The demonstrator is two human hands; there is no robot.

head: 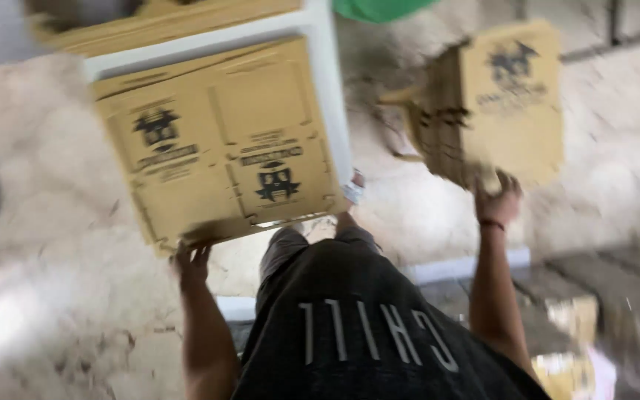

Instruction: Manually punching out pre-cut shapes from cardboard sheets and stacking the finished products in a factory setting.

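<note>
A: Entry, head view, heavily motion-blurred. Main item: a flat brown cardboard sheet (220,141), an unfolded carton with dark printed emblems, lying tilted across a white table (327,81). Its near edge overhangs the table toward the person.

B: Left hand?

A: Left hand (190,263) is at the sheet's near left corner, fingers curled up under the edge, gripping it. Touching, as far as the blur allows.

B: And the right?

A: Right hand (499,201) is raised, closed on the lower edge of a stack of flat cardboard (494,104), same brown, same dark emblem. The stack is held up in the air, well apart from the table, tilted. A thin dark band sits on that wrist.

B: Surroundings?

A: More brown cardboard (164,26) lies on the table behind the sheet. A green object (379,9) shows at the top edge, cut off. The floor (46,222) is rough, pale concrete. The person's dark shirt (364,326) fills the lower middle. Bottom right holds blurred yellowish items; I cannot tell what they are.
</note>
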